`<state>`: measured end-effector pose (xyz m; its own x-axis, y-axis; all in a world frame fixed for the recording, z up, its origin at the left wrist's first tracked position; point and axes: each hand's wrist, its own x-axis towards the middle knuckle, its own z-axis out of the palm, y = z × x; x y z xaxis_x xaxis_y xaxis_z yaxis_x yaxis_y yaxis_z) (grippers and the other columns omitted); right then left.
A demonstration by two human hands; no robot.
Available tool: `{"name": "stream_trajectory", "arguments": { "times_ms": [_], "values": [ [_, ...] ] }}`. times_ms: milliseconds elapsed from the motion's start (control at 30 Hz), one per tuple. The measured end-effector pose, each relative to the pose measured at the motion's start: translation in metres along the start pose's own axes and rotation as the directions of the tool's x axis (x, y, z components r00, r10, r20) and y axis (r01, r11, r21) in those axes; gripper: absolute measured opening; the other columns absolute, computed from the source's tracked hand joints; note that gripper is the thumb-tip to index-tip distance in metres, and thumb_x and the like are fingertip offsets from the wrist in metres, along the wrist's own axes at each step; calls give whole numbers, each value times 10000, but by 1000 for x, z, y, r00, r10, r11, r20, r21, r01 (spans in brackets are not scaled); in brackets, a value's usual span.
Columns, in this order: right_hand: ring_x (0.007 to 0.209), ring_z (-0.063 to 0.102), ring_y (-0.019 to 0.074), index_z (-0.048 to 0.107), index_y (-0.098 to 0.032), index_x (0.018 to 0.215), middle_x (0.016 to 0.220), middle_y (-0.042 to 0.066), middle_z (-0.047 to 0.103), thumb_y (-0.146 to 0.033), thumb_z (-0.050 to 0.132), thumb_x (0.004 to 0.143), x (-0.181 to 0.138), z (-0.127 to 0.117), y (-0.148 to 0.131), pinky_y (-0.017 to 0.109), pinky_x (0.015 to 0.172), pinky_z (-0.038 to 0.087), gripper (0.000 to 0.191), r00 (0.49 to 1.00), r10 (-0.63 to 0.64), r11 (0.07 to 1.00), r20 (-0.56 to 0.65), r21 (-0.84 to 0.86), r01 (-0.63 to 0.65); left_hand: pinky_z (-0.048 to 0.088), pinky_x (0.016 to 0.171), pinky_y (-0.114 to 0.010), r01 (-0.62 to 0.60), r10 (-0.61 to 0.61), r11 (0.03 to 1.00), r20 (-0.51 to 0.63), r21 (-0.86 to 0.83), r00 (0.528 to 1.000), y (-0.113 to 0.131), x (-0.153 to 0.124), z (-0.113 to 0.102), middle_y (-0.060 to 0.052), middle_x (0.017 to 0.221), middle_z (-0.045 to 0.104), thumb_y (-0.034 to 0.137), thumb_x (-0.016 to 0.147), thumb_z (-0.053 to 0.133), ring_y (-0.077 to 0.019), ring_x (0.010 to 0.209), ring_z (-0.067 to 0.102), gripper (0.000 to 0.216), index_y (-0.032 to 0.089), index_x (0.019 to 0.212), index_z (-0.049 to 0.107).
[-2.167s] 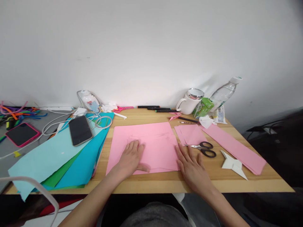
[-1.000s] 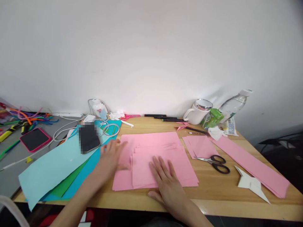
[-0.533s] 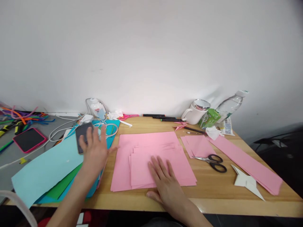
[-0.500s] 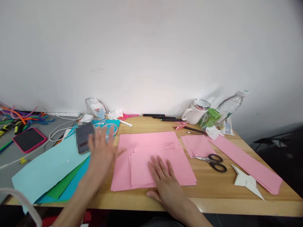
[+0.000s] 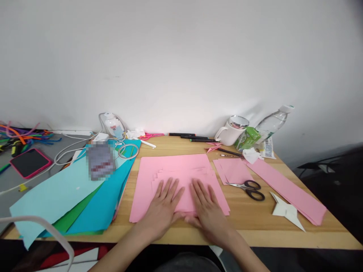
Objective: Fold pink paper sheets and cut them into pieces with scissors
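A fanned stack of pink paper sheets lies on the wooden table in front of me. My left hand rests flat on the near part of the stack, fingers spread. Right beside it my right hand also lies flat on the pink sheets, fingers stretched out. The thumbs nearly meet at the stack's near edge. Neither hand holds anything.
Blue and green paper sheets with a phone and white cable lie at left. Black scissors, smaller pink pieces, long pink strips and a white folded paper shape lie at right. A mug, bottle and markers stand by the wall.
My left hand came back from the phone at the left and settled flat on the pink stack beside my right hand. The phone's screen now looks lit.
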<state>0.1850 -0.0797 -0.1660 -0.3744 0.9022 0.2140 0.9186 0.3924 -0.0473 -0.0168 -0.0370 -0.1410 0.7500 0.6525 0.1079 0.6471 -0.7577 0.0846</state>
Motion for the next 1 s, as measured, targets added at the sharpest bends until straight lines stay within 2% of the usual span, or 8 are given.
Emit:
{"name": "stream_trajectory", "arguments": {
  "times_ms": [100, 200, 433, 567, 667, 767, 867, 1000],
  "values": [
    [1401, 127, 284, 24, -70, 1461, 1505, 195, 187, -488, 382, 903, -7, 1, 16, 515, 1088, 200, 784, 998, 57, 998, -22, -21, -58, 220, 1069, -541, 31, -31, 1000, 5, 5, 1000, 1, -1, -2, -110, 1493, 272, 505, 894, 329, -305, 1382, 169, 583, 242, 1413, 283],
    [1406, 102, 266, 4, -76, 1462, 1512, 184, 168, -474, 347, 921, -11, -2, 25, 477, 1094, 227, 754, 999, 48, 999, 0, -9, -48, 223, 1059, -567, 61, -61, 998, 29, -2, 998, 1, -1, -5, -100, 1498, 261, 511, 892, 329, -329, 1380, 156, 571, 274, 1410, 290],
    [1402, 89, 295, 221, -10, 1427, 1493, 219, 201, -538, 340, 898, -11, -1, 31, 498, 1093, 232, 756, 996, 75, 997, 44, -15, -74, 179, 1048, -632, 54, -55, 999, 108, 7, 993, -3, -9, -15, -104, 1507, 206, 557, 878, 292, -340, 1376, 151, 614, 281, 1424, 242],
    [1385, 105, 368, 359, 68, 1347, 1428, 300, 296, -572, 414, 850, -5, -6, 23, 584, 1070, 220, 812, 987, 160, 987, -14, 4, -160, 169, 1039, -662, 65, -71, 995, 92, 76, 993, -5, -16, -10, -152, 1476, 263, 596, 828, 371, -337, 1363, 204, 714, 213, 1420, 262],
    [1364, 232, 345, 460, -17, 1309, 1404, 237, 394, -380, 462, 886, 6, -21, 3, 552, 1062, 290, 557, 998, 40, 995, -57, 98, -34, 264, 1045, -589, 36, -43, 992, 59, 120, 997, -4, -13, -3, -237, 1430, 312, 631, 736, 487, -351, 1336, 264, 854, 99, 1384, 331],
    [1225, 496, 221, 563, -131, 1227, 1258, 117, 597, -136, 397, 895, 15, -33, -15, 398, 1035, 411, 371, 983, -163, 947, -84, 267, 180, 362, 1014, -503, -21, 17, 989, 23, 145, 1000, -2, -8, 1, -286, 1378, 372, 606, 725, 527, -368, 1299, 331, 830, 22, 1307, 424],
    [1084, 604, 229, 645, -87, 1076, 1070, 126, 695, -87, 422, 876, 17, -33, -19, 359, 960, 497, 299, 959, -202, 907, -199, 330, 260, 361, 1006, -505, -96, 105, 975, -36, 199, 994, 0, -7, 0, -244, 1375, 413, 534, 769, 536, -359, 1272, 387, 690, 56, 1263, 477],
    [1072, 605, 255, 654, -76, 1006, 1039, 141, 697, -85, 455, 877, 14, -28, -12, 381, 927, 527, 237, 926, -244, 881, -287, 334, 335, 388, 970, -474, -175, 213, 934, -91, 312, 973, 1, -11, -5, -176, 1269, 559, 415, 863, 471, -332, 1179, 509, 469, 73, 1172, 560]
  ]
}}
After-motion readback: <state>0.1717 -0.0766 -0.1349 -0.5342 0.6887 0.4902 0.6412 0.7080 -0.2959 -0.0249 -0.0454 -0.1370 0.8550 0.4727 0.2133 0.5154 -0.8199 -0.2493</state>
